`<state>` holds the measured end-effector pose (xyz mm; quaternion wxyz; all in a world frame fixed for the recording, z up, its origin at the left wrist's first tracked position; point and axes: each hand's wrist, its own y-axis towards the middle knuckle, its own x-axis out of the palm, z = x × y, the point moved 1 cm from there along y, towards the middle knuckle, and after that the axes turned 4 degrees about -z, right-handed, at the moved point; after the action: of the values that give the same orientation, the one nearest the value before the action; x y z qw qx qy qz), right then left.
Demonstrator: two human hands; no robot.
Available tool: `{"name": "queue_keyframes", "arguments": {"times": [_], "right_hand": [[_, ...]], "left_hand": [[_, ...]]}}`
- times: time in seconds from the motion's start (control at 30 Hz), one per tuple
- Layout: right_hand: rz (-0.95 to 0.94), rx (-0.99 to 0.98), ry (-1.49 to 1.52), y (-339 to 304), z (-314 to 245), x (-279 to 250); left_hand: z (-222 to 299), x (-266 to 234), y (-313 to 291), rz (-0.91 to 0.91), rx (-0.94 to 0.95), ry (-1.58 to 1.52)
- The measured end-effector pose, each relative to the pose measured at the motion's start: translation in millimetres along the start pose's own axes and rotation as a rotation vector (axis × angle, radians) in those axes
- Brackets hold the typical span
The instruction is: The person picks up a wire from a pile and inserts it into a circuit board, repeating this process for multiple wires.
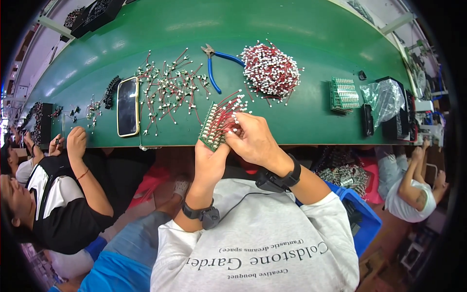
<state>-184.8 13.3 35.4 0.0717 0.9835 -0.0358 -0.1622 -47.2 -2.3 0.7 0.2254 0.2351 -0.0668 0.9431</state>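
The left hand has its grip clenched on the lower edge of a green circuit board, holding it tilted just over the near edge of the green counter. The right hand pinches the red wires with white connectors on the board. Beyond the board lie blue-handled cutters and a phone.

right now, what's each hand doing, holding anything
Left hand: closed on the green circuit board, gripping its lower end.
Right hand: fingers pinched on a red wire lead at the board.
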Motion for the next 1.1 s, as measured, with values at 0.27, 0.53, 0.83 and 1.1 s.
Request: {"name": "queue_keyframes", "arguments": {"times": [0.27,0.53,0.83,1.1], "right_hand": [[0.020,-0.045,-0.084,-2,5,2],[-0.004,-0.149,-0.326,-4,1,0],[-0.002,-0.159,-0.353,-8,6,9],[-0.030,-0.214,-0.323,3,16,6]], "left_hand": [[-2,1,-1,-0.043,-0.037,-0.012],[-1,-4,-4,-0.033,-0.085,0.124],[-2,-1,-10,-0.002,-0.064,0.107],[-2,0,-3,0.018,-0.040,0.209]]}}
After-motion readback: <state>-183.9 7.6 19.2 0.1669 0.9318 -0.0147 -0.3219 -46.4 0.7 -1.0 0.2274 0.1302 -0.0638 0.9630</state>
